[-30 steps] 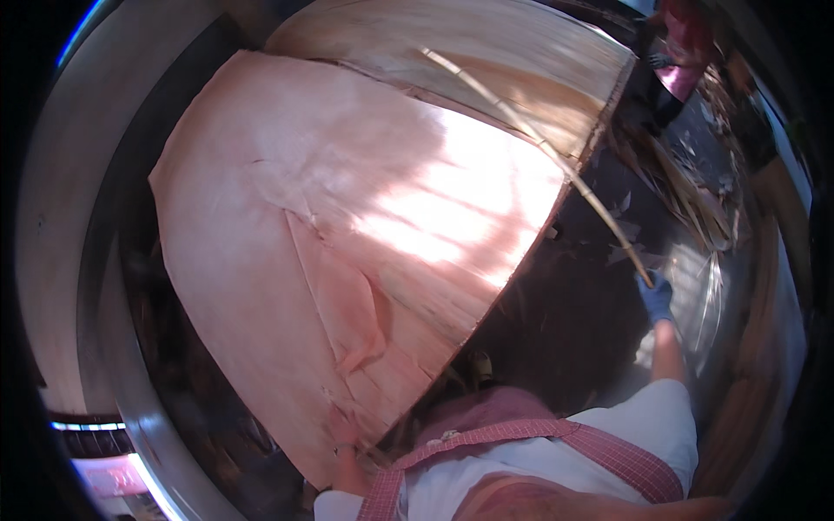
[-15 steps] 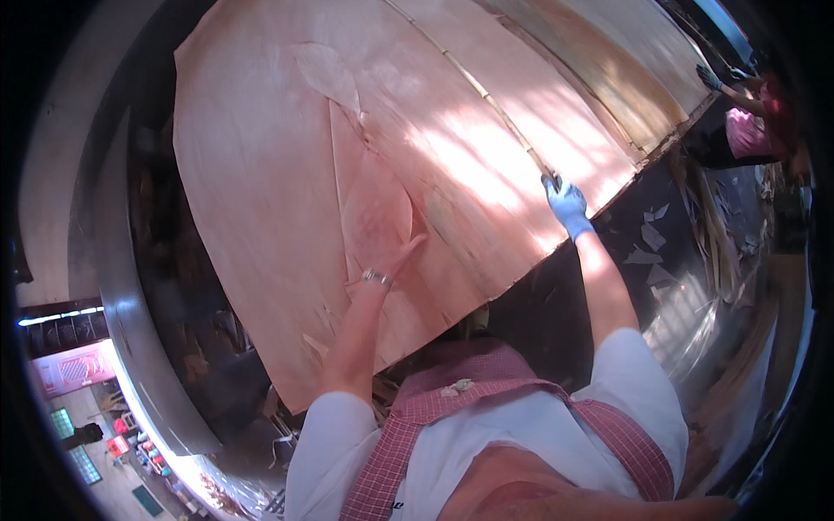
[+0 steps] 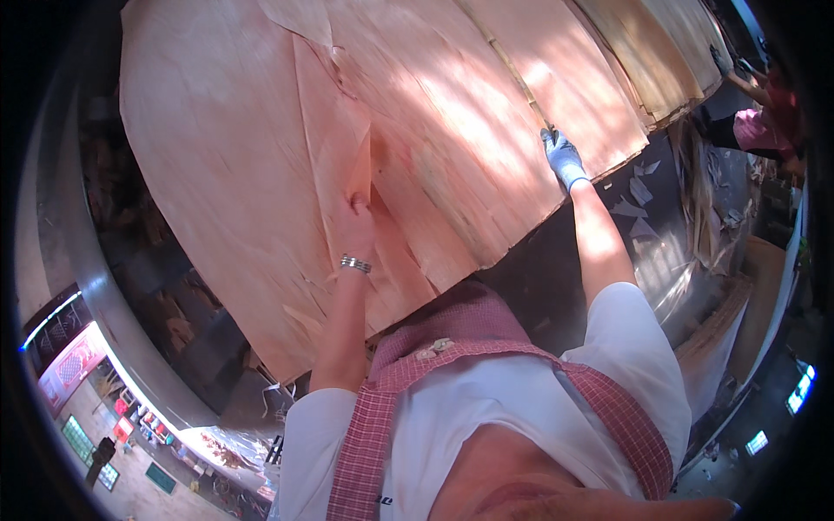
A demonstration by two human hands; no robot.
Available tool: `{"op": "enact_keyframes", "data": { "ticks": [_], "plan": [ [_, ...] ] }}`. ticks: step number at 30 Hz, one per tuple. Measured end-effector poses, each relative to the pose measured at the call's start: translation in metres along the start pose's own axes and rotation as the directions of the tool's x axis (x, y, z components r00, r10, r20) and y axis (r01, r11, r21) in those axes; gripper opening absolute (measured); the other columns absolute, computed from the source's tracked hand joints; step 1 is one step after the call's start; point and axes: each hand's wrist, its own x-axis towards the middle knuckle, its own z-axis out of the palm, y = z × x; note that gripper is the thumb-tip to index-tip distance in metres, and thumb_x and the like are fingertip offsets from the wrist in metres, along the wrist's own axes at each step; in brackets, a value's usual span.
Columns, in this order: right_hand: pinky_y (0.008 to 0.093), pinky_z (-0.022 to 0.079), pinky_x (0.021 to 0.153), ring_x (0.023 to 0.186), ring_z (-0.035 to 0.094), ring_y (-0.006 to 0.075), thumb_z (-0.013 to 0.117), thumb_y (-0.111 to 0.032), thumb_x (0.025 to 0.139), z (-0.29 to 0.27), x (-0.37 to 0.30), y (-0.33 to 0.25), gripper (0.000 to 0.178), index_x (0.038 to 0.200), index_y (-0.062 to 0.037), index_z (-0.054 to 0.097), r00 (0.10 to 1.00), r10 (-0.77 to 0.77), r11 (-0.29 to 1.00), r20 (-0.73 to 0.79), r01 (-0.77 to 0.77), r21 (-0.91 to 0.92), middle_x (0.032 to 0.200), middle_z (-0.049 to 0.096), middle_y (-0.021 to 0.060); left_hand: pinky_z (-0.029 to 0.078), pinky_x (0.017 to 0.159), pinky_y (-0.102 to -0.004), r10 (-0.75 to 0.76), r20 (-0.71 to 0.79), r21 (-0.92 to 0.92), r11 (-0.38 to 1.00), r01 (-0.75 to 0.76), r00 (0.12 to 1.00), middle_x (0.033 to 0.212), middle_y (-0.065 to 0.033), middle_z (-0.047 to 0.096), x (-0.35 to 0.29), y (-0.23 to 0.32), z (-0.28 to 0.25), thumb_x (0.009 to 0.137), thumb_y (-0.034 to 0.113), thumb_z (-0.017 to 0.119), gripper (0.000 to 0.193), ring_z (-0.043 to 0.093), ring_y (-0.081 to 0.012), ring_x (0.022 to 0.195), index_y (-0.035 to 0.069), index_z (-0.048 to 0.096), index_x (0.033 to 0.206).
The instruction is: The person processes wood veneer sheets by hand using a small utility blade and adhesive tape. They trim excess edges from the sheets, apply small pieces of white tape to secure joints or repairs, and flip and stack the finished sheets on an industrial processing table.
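Left hand (image 3: pixel 356 221) flat on one veneer sheet (image 3: pixel 217 165); gloved right hand (image 3: pixel 563 158) grips one strip (image 3: pixel 512 74).

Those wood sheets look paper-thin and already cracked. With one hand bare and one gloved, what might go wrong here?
1. The veneer sheet is already split near the bare left hand; pressing or pulling there may lengthen the tear.
2. That hand has no glove, so the ragged split edges could leave splinters.
3. The gloved right hand grips a narrow strip at the sheet's edge; it looks thin enough to snap.
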Motion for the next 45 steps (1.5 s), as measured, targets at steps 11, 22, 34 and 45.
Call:
{"op": "enact_keyframes", "data": {
  "ticks": [11,22,34,45],
  "plan": [
    [0.0521,0.046,0.091,0.109,0.058,0.0451,0.038,-0.059,0.096,0.001,0.002,0.001,0.061,0.122,-0.0072,0.056,1.000,0.030,1.000,-0.003,-0.030,0.008,0.115,0.062,0.0264,0.047,0.058,-0.0335,-0.298,0.394,0.109,0.955,0.277,0.870,0.075,-0.0100,0.065,0.038,-0.003,-0.003,0.099,0.021,0.048,0.024,0.063,-0.0203,0.068,0.004,0.061,0.090],
    [0.0535,0.047,0.088,0.103,0.060,0.0458,0.039,-0.057,0.097,0.008,0.001,0.011,0.058,0.117,-0.0064,0.057,0.999,-0.007,1.000,-0.044,0.005,-0.030,0.109,0.065,0.0265,0.050,0.084,-0.0436,-0.196,0.281,0.038,0.980,0.193,0.939,0.098,-0.0207,0.068,0.096,0.016,-0.008,0.092,0.015,0.051,0.024,0.064,-0.0364,0.095,0.002,0.065,0.106],
    [0.0532,0.048,0.088,0.103,0.062,0.0443,0.035,-0.059,0.097,0.004,0.011,0.017,0.060,0.122,-0.0075,0.054,0.998,-0.052,0.998,0.040,0.054,-0.042,0.109,0.066,0.0260,0.049,0.076,-0.0390,-0.194,0.636,0.565,0.776,-0.280,0.747,0.094,-0.0167,0.068,-0.012,0.048,0.046,0.090,0.015,0.056,0.024,0.064,-0.0284,0.088,0.006,0.065,0.110],
    [0.0523,0.049,0.087,0.101,0.063,0.0433,0.033,-0.059,0.097,-0.002,0.011,0.014,0.060,0.116,-0.0049,0.054,0.991,-0.107,0.994,0.080,0.108,-0.015,0.107,0.066,0.0260,0.049,0.088,-0.0409,-0.476,0.657,0.571,0.821,0.026,0.584,0.104,-0.0183,0.067,-0.367,-0.149,-0.033,0.091,0.028,0.059,0.037,0.065,-0.0318,0.098,0.005,0.061,0.120]
  ]
}}
